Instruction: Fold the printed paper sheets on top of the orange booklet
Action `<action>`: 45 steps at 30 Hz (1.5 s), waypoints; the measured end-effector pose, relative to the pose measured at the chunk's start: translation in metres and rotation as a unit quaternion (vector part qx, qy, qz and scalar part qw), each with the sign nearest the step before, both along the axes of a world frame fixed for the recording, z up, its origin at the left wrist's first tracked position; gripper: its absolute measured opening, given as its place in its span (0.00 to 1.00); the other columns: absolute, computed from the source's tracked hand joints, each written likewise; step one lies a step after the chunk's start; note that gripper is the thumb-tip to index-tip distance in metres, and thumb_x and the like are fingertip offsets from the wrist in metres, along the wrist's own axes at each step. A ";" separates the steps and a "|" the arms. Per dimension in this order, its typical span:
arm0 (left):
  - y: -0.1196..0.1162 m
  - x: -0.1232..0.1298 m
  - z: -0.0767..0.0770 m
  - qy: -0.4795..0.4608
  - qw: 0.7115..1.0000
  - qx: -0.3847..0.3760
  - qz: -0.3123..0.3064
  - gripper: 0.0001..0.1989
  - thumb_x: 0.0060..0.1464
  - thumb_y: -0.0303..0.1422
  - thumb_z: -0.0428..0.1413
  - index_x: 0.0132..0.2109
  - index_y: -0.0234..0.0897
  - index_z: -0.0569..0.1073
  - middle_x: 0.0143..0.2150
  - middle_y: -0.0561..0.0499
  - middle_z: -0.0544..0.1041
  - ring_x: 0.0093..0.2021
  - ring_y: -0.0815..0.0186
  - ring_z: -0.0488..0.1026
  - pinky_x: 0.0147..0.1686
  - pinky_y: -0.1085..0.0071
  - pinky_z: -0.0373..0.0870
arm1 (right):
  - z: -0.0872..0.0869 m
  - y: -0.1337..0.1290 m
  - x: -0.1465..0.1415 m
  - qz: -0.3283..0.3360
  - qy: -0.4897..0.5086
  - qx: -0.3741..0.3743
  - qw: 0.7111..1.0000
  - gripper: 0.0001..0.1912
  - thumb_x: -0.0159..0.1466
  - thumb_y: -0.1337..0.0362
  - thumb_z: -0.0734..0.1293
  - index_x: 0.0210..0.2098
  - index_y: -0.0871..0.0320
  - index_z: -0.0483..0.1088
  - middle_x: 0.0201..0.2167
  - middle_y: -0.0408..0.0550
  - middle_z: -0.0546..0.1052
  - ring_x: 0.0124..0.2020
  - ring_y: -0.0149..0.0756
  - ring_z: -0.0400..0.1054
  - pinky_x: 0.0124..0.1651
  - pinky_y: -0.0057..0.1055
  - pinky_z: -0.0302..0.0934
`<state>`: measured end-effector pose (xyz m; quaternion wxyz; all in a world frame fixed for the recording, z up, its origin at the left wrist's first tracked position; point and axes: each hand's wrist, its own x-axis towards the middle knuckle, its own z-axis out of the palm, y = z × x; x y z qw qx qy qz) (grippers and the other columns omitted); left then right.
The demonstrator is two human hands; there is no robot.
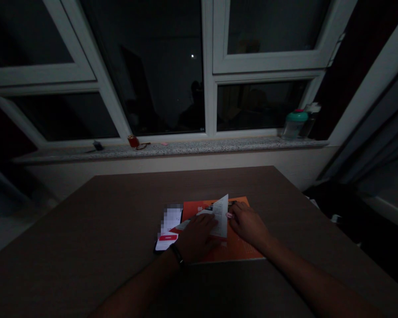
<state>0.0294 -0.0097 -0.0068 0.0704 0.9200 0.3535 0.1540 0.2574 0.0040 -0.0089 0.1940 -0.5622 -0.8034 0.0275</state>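
A white printed sheet of paper (223, 216), folded to a sharp triangular corner, lies on an orange-red booklet (239, 249). My left hand (199, 234), with a dark band at its wrist, rests flat across the paper with its fingers stretched out and presses it down. At the paper's right edge, my right hand (247, 221) is closed, its fingers curled over the booklet. A small pink object (230, 215) shows at its fingertips; its kind is too small to make out. Left of the booklet lies a phone (167, 245) with a lit screen, partly behind my left hand.
The brown table (102, 229) stands against a wall under a window. Along the speckled sill (185, 147) are a small red-brown jar (133, 141), a small dark object (97, 145) and a teal-lidded bottle (295, 123). Dark items lie beyond the table's right edge.
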 end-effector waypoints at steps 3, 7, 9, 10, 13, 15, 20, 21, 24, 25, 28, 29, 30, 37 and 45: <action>0.001 0.000 -0.002 0.006 1.000 0.004 0.009 0.24 0.63 0.47 0.51 0.60 0.39 0.65 0.62 0.43 0.66 0.61 0.52 0.62 0.59 0.51 0.60 | 0.000 0.000 0.001 -0.007 0.009 0.001 1.000 0.05 0.64 0.69 0.61 0.37 0.59 0.68 0.38 0.50 0.72 0.40 0.38 0.64 0.41 0.30 0.54; 0.002 -0.001 -0.005 0.006 1.000 0.001 0.006 0.24 0.64 0.47 0.51 0.61 0.39 0.64 0.64 0.43 0.64 0.63 0.52 0.61 0.61 0.52 0.59 | -0.001 0.002 0.002 -0.018 0.019 -0.011 1.000 0.05 0.65 0.68 0.60 0.38 0.59 0.67 0.37 0.50 0.73 0.38 0.37 0.66 0.40 0.29 0.54; 0.002 -0.002 -0.005 0.002 1.000 -0.005 0.000 0.23 0.64 0.45 0.51 0.61 0.39 0.64 0.64 0.43 0.64 0.63 0.54 0.60 0.61 0.53 0.59 | -0.001 0.003 0.003 -0.021 0.029 -0.016 0.999 0.06 0.65 0.67 0.60 0.40 0.59 0.67 0.37 0.50 0.73 0.38 0.37 0.67 0.39 0.29 0.54; 0.002 -0.002 -0.004 0.001 1.000 -0.009 -0.004 0.23 0.64 0.44 0.52 0.61 0.38 0.64 0.63 0.43 0.65 0.63 0.54 0.61 0.62 0.54 0.59 | -0.002 0.003 0.003 -0.020 0.037 -0.018 0.999 0.06 0.65 0.67 0.60 0.41 0.59 0.66 0.37 0.50 0.74 0.38 0.37 0.68 0.39 0.28 0.54; 0.003 -0.001 -0.004 -0.001 1.000 -0.019 -0.008 0.21 0.64 0.40 0.53 0.60 0.38 0.64 0.62 0.44 0.66 0.62 0.56 0.62 0.61 0.56 0.60 | -0.002 0.002 0.004 -0.013 0.059 -0.024 0.998 0.07 0.66 0.65 0.60 0.44 0.58 0.66 0.38 0.48 0.75 0.36 0.36 0.69 0.36 0.27 0.54; 0.003 -0.001 -0.003 0.001 1.000 -0.022 -0.007 0.19 0.64 0.38 0.54 0.59 0.39 0.65 0.61 0.44 0.67 0.61 0.56 0.63 0.60 0.57 0.61 | -0.003 0.002 0.005 -0.008 0.058 -0.029 0.998 0.09 0.66 0.65 0.60 0.45 0.57 0.66 0.39 0.48 0.76 0.35 0.35 0.70 0.34 0.27 0.53; 0.003 0.000 -0.003 -0.005 1.000 -0.025 -0.008 0.16 0.66 0.36 0.51 0.58 0.39 0.65 0.59 0.45 0.70 0.58 0.57 0.66 0.58 0.58 0.63 | -0.004 0.001 0.006 0.006 0.046 -0.040 0.998 0.11 0.68 0.65 0.58 0.46 0.55 0.70 0.39 0.48 0.79 0.36 0.37 0.74 0.37 0.28 0.56; 0.003 0.000 -0.002 -0.007 1.000 -0.027 -0.008 0.15 0.66 0.35 0.50 0.57 0.39 0.66 0.58 0.46 0.70 0.58 0.58 0.67 0.58 0.58 0.63 | -0.004 0.002 0.006 0.008 0.046 -0.042 0.998 0.12 0.68 0.64 0.57 0.45 0.54 0.70 0.38 0.48 0.79 0.36 0.37 0.74 0.37 0.28 0.57; 0.002 0.001 0.000 -0.007 0.999 -0.034 -0.002 0.13 0.66 0.33 0.50 0.56 0.40 0.66 0.56 0.47 0.72 0.56 0.58 0.68 0.56 0.58 0.64 | -0.005 0.002 0.006 0.036 0.061 -0.035 0.997 0.13 0.70 0.63 0.56 0.44 0.55 0.71 0.39 0.48 0.79 0.38 0.37 0.74 0.39 0.28 0.59; 0.002 0.002 0.001 -0.005 0.999 -0.038 0.001 0.13 0.66 0.33 0.50 0.55 0.40 0.67 0.55 0.47 0.72 0.55 0.58 0.69 0.55 0.59 0.65 | -0.005 0.002 0.006 0.052 0.070 -0.029 0.996 0.13 0.70 0.63 0.56 0.44 0.55 0.71 0.39 0.48 0.79 0.38 0.37 0.73 0.40 0.29 0.59; 0.002 0.003 0.003 -0.007 0.998 -0.058 0.010 0.11 0.65 0.32 0.50 0.54 0.39 0.68 0.52 0.47 0.73 0.52 0.59 0.71 0.52 0.61 0.67 | -0.004 0.000 0.005 0.098 0.100 -0.002 0.990 0.12 0.71 0.62 0.56 0.42 0.55 0.71 0.39 0.48 0.78 0.40 0.37 0.72 0.42 0.30 0.60; 0.003 0.003 0.003 -0.012 0.998 -0.065 0.014 0.12 0.65 0.31 0.50 0.54 0.38 0.67 0.52 0.47 0.73 0.52 0.59 0.71 0.51 0.62 0.68 | -0.003 0.000 0.005 0.109 0.109 0.011 0.988 0.11 0.70 0.62 0.57 0.43 0.56 0.70 0.39 0.48 0.77 0.40 0.38 0.71 0.42 0.31 0.60; 0.003 0.003 0.002 -0.021 0.997 -0.071 0.020 0.13 0.65 0.31 0.50 0.55 0.38 0.67 0.53 0.46 0.73 0.52 0.59 0.71 0.51 0.62 0.68 | -0.003 -0.001 0.005 0.117 0.115 0.024 0.986 0.10 0.70 0.62 0.58 0.43 0.56 0.70 0.39 0.49 0.77 0.41 0.38 0.70 0.43 0.32 0.60; 0.006 0.000 -0.001 -0.085 0.991 -0.097 0.043 0.21 0.63 0.32 0.51 0.62 0.41 0.60 0.52 0.47 0.73 0.49 0.60 0.72 0.49 0.64 0.68 | -0.001 -0.004 0.006 0.177 0.132 0.088 0.971 0.13 0.66 0.65 0.63 0.50 0.57 0.66 0.41 0.53 0.73 0.44 0.44 0.65 0.47 0.39 0.60; 0.008 0.002 -0.004 -0.128 0.983 -0.114 0.062 0.20 0.63 0.32 0.51 0.61 0.40 0.62 0.54 0.44 0.71 0.47 0.59 0.72 0.48 0.62 0.68 | 0.000 -0.010 0.003 0.290 0.069 0.058 0.953 0.18 0.65 0.66 0.63 0.55 0.56 0.64 0.44 0.53 0.72 0.46 0.43 0.65 0.47 0.39 0.61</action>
